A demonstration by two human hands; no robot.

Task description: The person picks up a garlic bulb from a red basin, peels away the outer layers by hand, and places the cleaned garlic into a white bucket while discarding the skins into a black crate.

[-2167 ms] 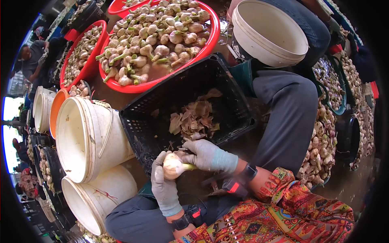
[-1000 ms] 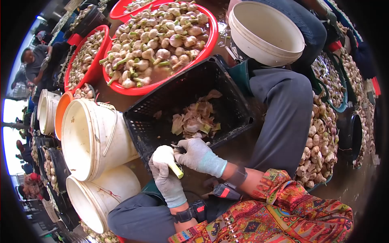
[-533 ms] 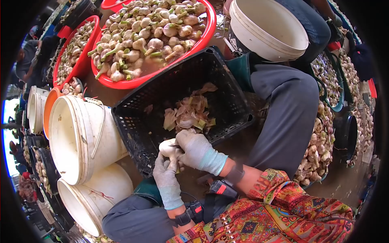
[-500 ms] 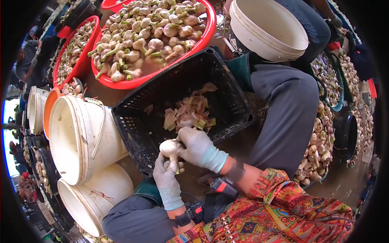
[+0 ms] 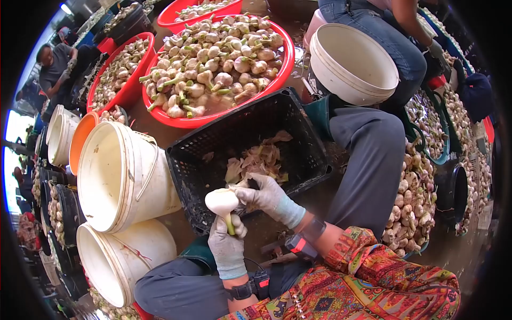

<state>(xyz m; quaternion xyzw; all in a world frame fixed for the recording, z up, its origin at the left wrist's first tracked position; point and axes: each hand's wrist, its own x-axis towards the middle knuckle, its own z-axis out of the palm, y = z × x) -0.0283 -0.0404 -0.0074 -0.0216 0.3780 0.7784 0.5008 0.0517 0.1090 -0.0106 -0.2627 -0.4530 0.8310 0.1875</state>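
Note:
A white garlic bulb (image 5: 221, 201) with a short green stem points its stem down in my left hand (image 5: 226, 248), whose gloved fingers are closed round the stem. At the bulb's right side my right hand (image 5: 274, 200), also gloved, pinches a strip of loose garlic skin (image 5: 240, 184). A small dark patch shows by its thumb and finger. Beneath both hands stands a black plastic crate (image 5: 205, 141), with a heap of peeled garlic skins (image 5: 261, 160) on its bottom.
A red tub (image 5: 290, 56) full of garlic stands beyond the crate, beside another red tub (image 5: 128, 88). White buckets (image 5: 114, 176) lie tipped at left. A white bucket (image 5: 354, 64) stands near a seated person (image 5: 394, 42). More garlic (image 5: 410, 208) is heaped at right.
The bulb has turned and shows a cleaner white side, with its green stem lower in my left hand. My right hand has shifted slightly right and down. The view has tilted up a little.

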